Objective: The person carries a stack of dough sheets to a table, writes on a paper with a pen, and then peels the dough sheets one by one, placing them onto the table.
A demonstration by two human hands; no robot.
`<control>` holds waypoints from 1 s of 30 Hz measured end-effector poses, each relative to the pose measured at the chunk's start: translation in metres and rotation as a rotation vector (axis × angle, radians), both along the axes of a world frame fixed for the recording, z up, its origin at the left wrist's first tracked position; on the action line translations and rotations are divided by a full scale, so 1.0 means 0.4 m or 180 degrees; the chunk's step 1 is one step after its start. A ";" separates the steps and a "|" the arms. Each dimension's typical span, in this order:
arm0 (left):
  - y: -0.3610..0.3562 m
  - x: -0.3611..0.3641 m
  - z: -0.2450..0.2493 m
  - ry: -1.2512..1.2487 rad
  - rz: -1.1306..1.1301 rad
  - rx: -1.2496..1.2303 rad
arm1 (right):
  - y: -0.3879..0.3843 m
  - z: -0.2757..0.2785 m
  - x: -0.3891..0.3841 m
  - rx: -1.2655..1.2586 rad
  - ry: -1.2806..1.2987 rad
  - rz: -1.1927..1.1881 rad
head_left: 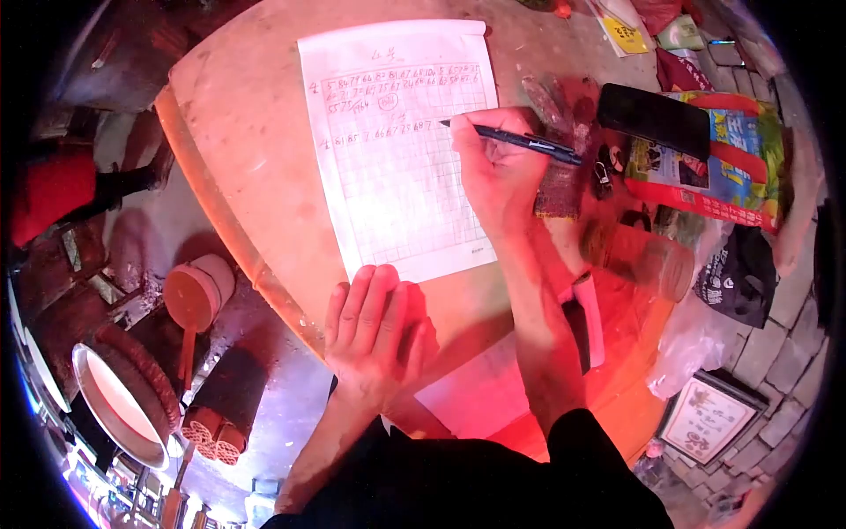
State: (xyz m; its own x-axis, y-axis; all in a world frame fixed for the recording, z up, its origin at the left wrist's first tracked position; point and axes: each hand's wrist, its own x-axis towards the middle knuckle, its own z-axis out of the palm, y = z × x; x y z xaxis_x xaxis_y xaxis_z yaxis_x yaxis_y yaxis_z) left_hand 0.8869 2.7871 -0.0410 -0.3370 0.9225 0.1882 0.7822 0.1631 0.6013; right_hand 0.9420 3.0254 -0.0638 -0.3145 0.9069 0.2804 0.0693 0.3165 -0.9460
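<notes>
My right hand (500, 167) is closed around a dark pen (529, 141), its tip touching or just above the writing paper (397, 198). The white sheet has a printed grid and several handwritten rows of numbers in its upper part, one number circled. The pen tip is at the end of the lowest row. My left hand (370, 326) lies flat, fingers stretched, its fingertips on the sheet's bottom edge. The paper rests on a rounded tan table (256, 141).
Right of my right arm are a black phone (654, 120), a colourful bag (705, 176), a clear jar (648, 256) and a framed card (712, 416). On the floor at left are a bucket (227, 271), a wide basin (119, 401) and cylindrical briquettes (227, 397) with holes.
</notes>
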 end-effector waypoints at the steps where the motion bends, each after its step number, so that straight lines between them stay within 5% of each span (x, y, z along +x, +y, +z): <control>1: 0.001 -0.001 -0.003 0.0008 -0.0004 0.0004 | -0.002 0.000 -0.005 -0.0084 0.0160 -0.0020; 30: -0.003 -0.002 -0.004 0.0023 -0.0051 -0.0165 | -0.006 0.009 -0.006 0.0142 -0.0260 0.0037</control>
